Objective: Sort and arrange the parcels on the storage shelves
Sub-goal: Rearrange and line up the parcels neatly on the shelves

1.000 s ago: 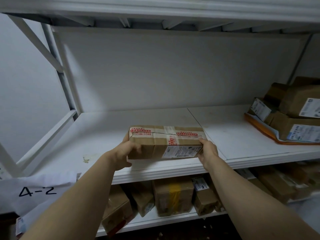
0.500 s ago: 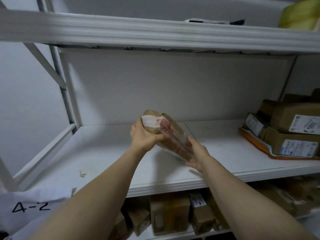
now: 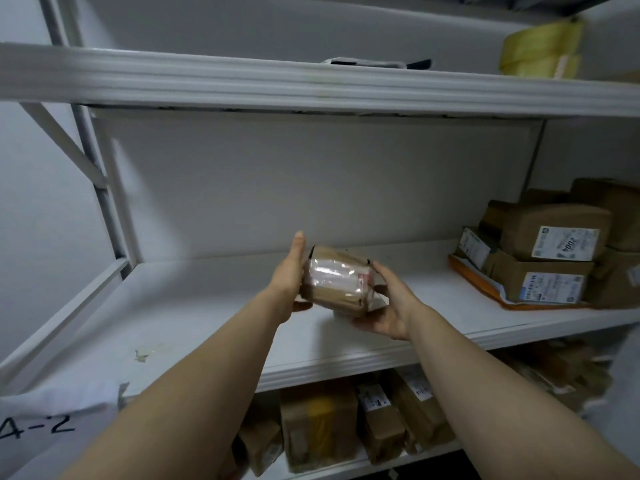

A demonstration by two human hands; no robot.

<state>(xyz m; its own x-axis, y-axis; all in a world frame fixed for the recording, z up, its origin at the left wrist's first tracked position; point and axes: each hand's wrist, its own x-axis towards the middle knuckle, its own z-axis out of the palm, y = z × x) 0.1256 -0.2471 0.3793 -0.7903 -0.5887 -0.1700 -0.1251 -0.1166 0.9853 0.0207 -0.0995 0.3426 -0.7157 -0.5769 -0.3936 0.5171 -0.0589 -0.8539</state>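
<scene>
Parcel (image 3: 337, 282) clamped end to end: left hand (image 3: 289, 275) flat on its 9 o'clock end, fingers straight; right hand (image 3: 388, 306) cradles the 3 o'clock end from below. Held tilted above the middle shelf (image 3: 207, 306). Probably light, stiff card; the glossy tape looks slick, so grip bare cardboard. Stacked parcels (image 3: 547, 258) sit at 3 o'clock, well apart.

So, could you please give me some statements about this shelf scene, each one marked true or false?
1. Both the left hand and the right hand hold the taped parcel. True.
2. The taped parcel lies flat on the middle shelf. False: the hands hold it up, tilted.
3. The stacked parcels sit at the shelf's left end. False: they sit at its right end.
4. A yellow bundle rests on the upper shelf. True.
</scene>
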